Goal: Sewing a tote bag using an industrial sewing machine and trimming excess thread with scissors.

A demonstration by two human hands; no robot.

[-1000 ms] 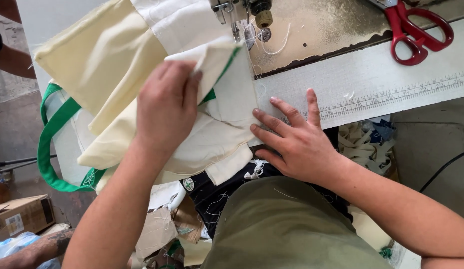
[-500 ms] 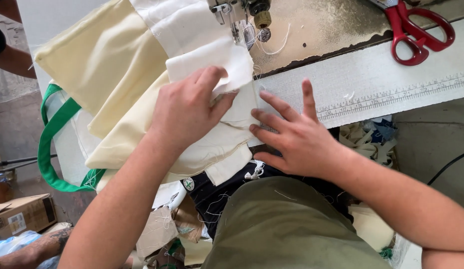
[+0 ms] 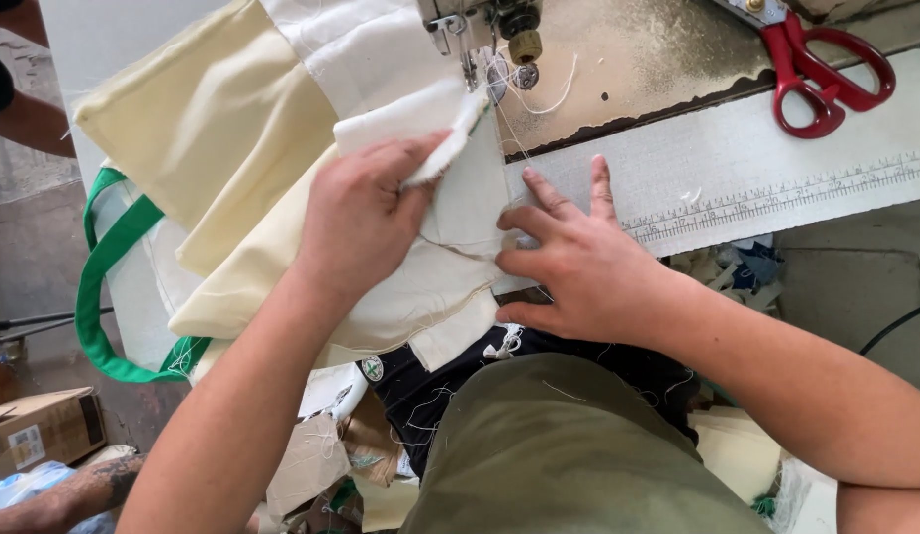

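The left hand (image 3: 356,222) is curled loosely, its thumb and fingertips pinching a folded flap of white cloth (image 3: 420,124) whose frayed edge reaches up toward the needle of the sewing machine (image 3: 484,35) just above it. The right hand (image 3: 569,262) lies flat and open, fingers spread, pressing the cream fabric (image 3: 282,287) down at the edge of the table (image 3: 677,89); it grips nothing, only pins the layers in place. The fabric lies under and between both hands, spreading away to the left of the left hand in broad cream panels, with a green strap (image 3: 104,287) looping off the far left edge. It looks like light woven cloth: soft, limp, quick to crease, and likely to slide over itself where layers stack, so a flat palm holds it better than a grip. The folded flap seems best taken near its edge, as the left hand has it, where the fold stays firm; the fraying suggests that edge will shed threads if pulled hard. Past the right hand runs a pale ruler strip (image 3: 776,188), and well beyond it lie red-handled scissors (image 3: 826,74). A cardboard box (image 3: 40,430) sits on the floor far below the left arm.
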